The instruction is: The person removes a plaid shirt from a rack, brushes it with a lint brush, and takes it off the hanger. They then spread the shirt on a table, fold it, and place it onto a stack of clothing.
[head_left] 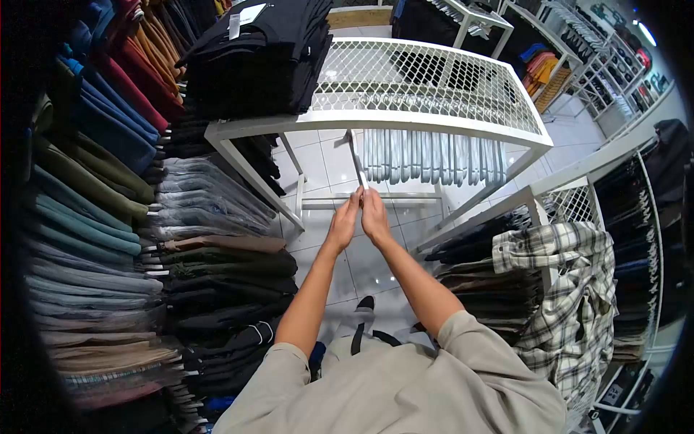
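Both hands meet in front of me at the lower end of a white plastic hanger (357, 160) that leans up toward the rack. My left hand (345, 222) pinches it from the left and my right hand (374, 215) grips it from the right, fingertips touching. Just beyond, a row of empty white hangers (432, 156) hangs under the white mesh-topped rack (405, 119).
Rows of hung garments fill the left side (108, 217). A stack of folded black clothes (256, 58) lies on the rack's left end. A plaid shirt (571, 289) drapes over a second rack on the right. White tiled floor (325, 163) lies below.
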A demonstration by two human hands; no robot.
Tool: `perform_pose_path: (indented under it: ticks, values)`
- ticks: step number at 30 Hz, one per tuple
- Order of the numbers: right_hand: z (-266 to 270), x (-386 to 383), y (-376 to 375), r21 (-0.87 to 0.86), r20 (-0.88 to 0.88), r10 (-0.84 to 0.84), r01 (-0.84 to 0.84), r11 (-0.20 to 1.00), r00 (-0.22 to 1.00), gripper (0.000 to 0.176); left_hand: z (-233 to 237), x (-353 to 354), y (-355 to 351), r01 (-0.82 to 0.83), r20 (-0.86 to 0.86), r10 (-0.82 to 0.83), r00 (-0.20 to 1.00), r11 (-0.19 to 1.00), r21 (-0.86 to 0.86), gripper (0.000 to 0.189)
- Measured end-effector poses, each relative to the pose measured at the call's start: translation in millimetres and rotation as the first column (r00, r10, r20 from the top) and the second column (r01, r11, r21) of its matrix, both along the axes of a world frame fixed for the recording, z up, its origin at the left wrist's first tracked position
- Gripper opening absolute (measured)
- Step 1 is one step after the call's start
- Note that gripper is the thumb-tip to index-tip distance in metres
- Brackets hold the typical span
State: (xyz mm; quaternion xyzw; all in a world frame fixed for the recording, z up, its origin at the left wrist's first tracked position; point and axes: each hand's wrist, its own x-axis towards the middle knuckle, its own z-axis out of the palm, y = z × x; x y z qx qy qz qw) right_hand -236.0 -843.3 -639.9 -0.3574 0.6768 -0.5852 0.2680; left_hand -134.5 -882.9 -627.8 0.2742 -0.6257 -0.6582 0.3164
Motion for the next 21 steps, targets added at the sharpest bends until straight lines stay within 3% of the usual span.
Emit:
perform_pose_path:
  ticks: [3,10,14,21]
  values:
    - [-7.2,-15.7,-37.8,-0.061,-0.060,-0.056,0.052,0.997,0.997,0.044,7.0,-8.7,-26.8,0.008,-0.009,-0.008,1.000,1.000,-0.007,0.076]
    - [18.6,-23.3,-67.7,0.035,-0.116,-0.168,0.173,0.984,0.979,0.045,15.2,-22.5,-57.7,0.047,-0.021,-0.048,0.999,0.998,-0.032,0.078]
    - [35.5,-23.2,-70.7,0.118,-0.074,-0.154,0.162,0.980,0.985,0.044,12.9,-29.5,-68.7,0.034,0.011,-0.033,0.999,0.999,-0.033,0.078]
    - [14.1,-19.8,-79.7,0.179,-0.108,-0.186,0.203,0.963,0.977,0.047,-2.4,-24.9,-70.5,0.008,0.064,-0.009,0.998,1.000,0.013,0.080]
